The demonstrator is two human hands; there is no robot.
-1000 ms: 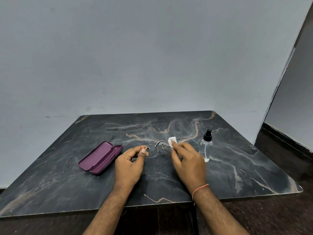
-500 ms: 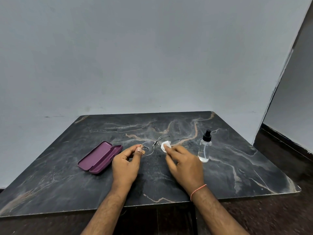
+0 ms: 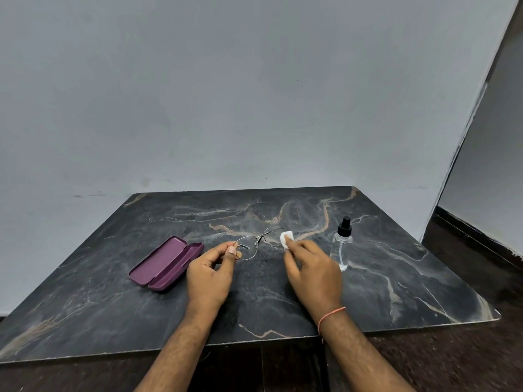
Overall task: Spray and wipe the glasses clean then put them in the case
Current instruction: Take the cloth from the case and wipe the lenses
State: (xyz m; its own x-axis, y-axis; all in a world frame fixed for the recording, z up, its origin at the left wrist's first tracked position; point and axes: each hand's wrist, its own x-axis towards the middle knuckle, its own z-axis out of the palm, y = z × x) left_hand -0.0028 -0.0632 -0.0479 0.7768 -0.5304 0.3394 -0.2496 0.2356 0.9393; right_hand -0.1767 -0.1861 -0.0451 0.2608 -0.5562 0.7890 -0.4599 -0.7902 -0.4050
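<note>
Thin wire-framed glasses (image 3: 259,241) are held just above the dark marble table (image 3: 396,278). My left hand (image 3: 210,274) pinches the left lens edge between thumb and forefinger. My right hand (image 3: 312,271) grips a small white wipe (image 3: 286,239) and presses it against the right lens. A purple glasses case (image 3: 165,263) lies open on the table, left of my left hand. A clear spray bottle (image 3: 342,244) with a black nozzle stands upright just right of my right hand.
A plain grey wall rises behind the table. The table's near edge runs under my forearms, and dark floor shows to the right beyond the table's right edge.
The wipe slid from the right lens toward the bridge, then back out to the right lens. My left hand kept its pinch on the frame. Case and bottle stayed put.
</note>
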